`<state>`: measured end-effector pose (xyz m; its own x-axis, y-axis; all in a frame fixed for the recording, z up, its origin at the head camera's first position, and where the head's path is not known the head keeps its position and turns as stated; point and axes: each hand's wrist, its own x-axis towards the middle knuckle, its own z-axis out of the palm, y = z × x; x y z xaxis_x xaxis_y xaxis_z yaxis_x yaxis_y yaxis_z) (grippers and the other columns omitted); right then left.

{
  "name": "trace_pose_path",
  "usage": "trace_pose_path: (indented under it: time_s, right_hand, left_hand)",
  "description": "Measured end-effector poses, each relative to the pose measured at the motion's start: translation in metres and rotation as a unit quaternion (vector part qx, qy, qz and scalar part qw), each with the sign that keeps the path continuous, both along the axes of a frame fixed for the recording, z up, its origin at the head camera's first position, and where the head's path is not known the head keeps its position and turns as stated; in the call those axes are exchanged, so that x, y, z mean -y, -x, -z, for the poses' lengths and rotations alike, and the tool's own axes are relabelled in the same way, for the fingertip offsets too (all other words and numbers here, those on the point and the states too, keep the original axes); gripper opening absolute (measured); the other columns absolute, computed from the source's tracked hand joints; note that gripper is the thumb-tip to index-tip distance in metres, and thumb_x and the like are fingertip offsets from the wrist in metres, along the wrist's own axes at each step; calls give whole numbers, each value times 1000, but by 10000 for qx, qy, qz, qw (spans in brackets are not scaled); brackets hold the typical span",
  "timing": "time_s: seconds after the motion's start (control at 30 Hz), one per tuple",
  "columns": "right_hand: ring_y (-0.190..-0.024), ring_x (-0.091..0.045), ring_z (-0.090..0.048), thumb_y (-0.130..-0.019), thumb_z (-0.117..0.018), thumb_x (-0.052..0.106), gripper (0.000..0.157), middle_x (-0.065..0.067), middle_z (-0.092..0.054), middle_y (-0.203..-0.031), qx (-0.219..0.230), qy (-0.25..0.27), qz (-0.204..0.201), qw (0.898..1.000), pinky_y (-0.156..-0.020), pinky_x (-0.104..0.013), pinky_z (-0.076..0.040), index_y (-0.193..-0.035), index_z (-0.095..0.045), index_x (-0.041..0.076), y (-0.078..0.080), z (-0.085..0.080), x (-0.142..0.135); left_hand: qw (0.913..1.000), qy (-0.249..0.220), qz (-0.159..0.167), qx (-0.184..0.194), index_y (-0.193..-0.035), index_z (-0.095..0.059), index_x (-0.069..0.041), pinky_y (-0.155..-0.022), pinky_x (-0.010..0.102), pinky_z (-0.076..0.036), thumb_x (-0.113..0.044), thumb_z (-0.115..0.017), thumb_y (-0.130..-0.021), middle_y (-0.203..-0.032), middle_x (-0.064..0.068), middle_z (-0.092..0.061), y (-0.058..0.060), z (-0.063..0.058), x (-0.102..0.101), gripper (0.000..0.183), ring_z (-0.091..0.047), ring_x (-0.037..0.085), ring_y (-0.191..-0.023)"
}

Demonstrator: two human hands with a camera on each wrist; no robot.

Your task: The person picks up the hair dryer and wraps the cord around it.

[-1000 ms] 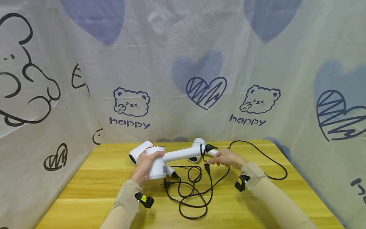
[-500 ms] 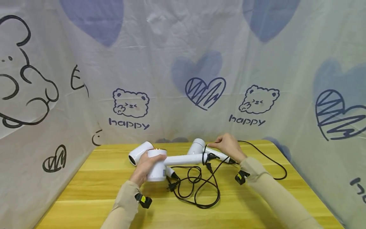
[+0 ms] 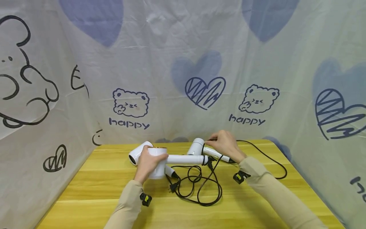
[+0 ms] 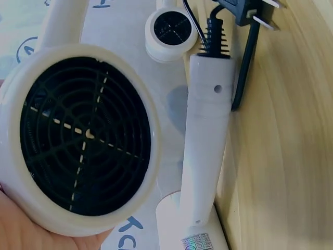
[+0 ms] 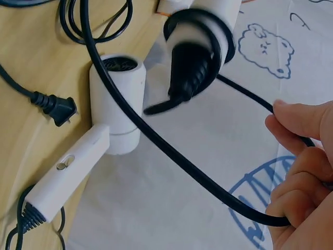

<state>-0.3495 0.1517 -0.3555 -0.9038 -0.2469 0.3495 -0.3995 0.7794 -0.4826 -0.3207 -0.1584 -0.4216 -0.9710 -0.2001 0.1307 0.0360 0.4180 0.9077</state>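
My left hand grips a white hair dryer by its barrel, above the table. The handle points right; in the left wrist view, its round black grille faces the camera. A black cord loops around the handle's end, beside the ribbed strain relief. Behind that end, my right hand pinches the cord between thumb and forefinger, and more of it runs through the curled fingers. A second white dryer lies behind my left hand. A third lies near the right hand.
Black cords lie in loose coils on the yellow wooden table, with a two-pin plug among them. Another cord curves across the right side. A printed curtain stands behind the table.
My right hand has moved up and back, drawing the cord around the handle's end. The held dryer's handle has dropped from a slant to nearly level. The cord coils have shifted.
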Motion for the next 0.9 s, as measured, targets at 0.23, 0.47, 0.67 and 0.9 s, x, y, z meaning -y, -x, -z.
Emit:
trace_pose_path:
  time_s: [0.23, 0.47, 0.67, 0.9]
  right_hand:
    - [-47, -10, -47, -92, -67, 26, 17, -2, -75, -84, -77, 172, -335, 9993, -46, -25, -40, -95, -79, 14, -11, 4, 6]
    - [-43, -8, -40, -95, -63, 23, 20, -4, -70, -72, -147, 309, -704, 9969, -40, -21, -32, -102, -77, 10, -24, 9, 11]
    - [-44, -9, -37, -97, -60, 22, 22, -3, -70, -72, -134, 515, -719, 9960, -44, -22, -33, -103, -76, 8, -23, 10, 10]
    - [-72, -15, -62, -98, -58, 24, 25, -10, -75, -103, 182, 883, -312, 9954, -72, -35, -54, -108, -75, 8, -13, 7, 6]
  left_hand:
    - [9977, 265, -628, 68, -127, -44, -8, -61, 33, -56, -44, -84, -67, -103, 18, -63, -3, 2, -1, 80, -64, 29, -83]
    - [9955, 477, -770, -266, -132, -41, -9, -60, 31, -54, -47, -83, -66, -99, 16, -65, -4, -1, -7, 87, -64, 28, -81]
    - [9955, 622, -543, -464, -127, -43, -11, -61, 31, -54, -47, -85, -64, -97, 13, -66, -3, 0, -8, 84, -64, 27, -78]
    - [9955, 708, -359, -522, -128, -44, -11, -65, 31, -54, -45, -85, -63, -98, 13, -66, -4, 6, -5, 84, -64, 26, -80]
